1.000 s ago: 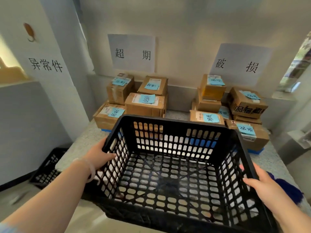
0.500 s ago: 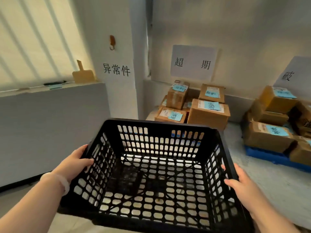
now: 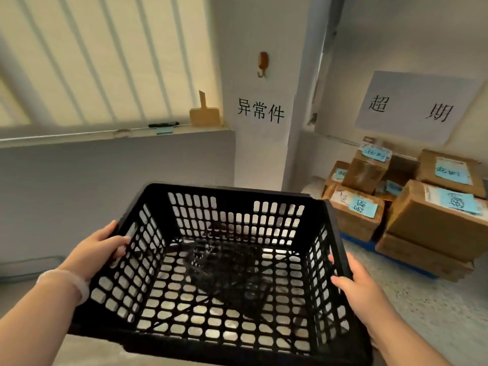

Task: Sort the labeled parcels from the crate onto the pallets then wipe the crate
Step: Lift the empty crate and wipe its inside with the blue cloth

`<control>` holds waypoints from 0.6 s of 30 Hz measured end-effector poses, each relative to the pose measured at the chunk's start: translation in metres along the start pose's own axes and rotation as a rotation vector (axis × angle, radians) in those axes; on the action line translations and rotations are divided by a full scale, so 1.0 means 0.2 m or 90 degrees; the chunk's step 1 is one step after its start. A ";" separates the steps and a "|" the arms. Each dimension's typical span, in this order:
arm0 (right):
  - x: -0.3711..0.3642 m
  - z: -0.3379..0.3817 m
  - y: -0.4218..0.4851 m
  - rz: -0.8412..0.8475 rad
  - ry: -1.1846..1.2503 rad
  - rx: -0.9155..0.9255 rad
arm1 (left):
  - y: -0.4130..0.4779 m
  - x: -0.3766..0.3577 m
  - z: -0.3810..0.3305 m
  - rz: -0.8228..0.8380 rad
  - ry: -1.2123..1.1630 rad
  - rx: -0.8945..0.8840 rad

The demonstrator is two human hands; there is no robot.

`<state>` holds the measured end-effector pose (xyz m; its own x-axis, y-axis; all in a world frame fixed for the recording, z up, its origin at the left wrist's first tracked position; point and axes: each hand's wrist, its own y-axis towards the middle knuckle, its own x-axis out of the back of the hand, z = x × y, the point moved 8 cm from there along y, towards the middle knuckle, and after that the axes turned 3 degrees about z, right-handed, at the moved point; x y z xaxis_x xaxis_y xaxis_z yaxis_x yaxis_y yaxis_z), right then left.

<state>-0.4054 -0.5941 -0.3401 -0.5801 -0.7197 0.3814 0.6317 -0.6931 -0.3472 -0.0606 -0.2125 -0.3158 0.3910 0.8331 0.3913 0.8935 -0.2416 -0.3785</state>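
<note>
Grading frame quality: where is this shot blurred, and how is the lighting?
Head view: the blind is bright and streaked with blur; the crate, left hand and right hand are sharper; the parcels are soft, their labels hardly legible; wall edges lean from the wide lens.

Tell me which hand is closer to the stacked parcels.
Right. The right hand grips the crate wall nearest the parcels; the left hand grips the opposite wall.

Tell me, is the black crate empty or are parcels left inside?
Empty: the crate shows only its bare perforated bottom; parcels sit stacked outside, at right.
</note>
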 end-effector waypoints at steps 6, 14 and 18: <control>-0.24 0.24 0.40 0.059 0.020 0.018 | 0.31 0.22 -0.05 -0.067 -0.046 0.019; -0.53 0.53 0.88 0.080 0.029 0.043 | 0.81 0.37 -0.13 -0.084 -0.026 0.029; -0.63 0.63 1.09 0.055 0.021 0.027 | 1.18 0.34 -0.19 -0.027 -0.019 0.027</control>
<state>-0.1299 -0.6490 -0.3556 -0.5386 -0.7782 0.3230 0.7011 -0.6265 -0.3404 0.1848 -0.2322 -0.3466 0.3454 0.8565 0.3835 0.8987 -0.1842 -0.3980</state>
